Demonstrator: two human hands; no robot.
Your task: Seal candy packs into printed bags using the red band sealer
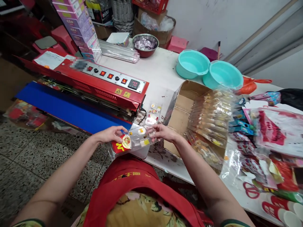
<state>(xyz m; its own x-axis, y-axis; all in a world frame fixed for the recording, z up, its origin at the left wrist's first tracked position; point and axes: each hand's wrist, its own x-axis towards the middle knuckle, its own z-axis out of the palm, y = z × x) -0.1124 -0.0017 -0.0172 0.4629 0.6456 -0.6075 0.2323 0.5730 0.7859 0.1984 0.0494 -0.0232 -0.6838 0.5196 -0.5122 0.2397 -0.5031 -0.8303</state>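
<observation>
Between my two hands is a clear plastic packet (136, 143) with a red and yellow piece and an egg-like white and yellow piece inside. My left hand (110, 134) pinches its left part near the red piece. At its right end my right hand (162, 133) grips the clear film. Just beyond lies a similar packet (153, 113) flat on the table. Left of my hands runs the blue belt (68, 108) of a red sealing machine (101, 80), its switches lit and its display showing red digits. Close to my right forearm stands a cardboard box (181, 118) holding a row of filled clear packets (210, 116).
Two turquoise basins (193, 63) and a metal bowl (145, 45) of small sachets sit at the back. Stacked boxes (81, 31) rise behind the machine. Red-handled scissors (251, 190), paper cups (274, 209) and mixed packaging (272, 132) crowd the right.
</observation>
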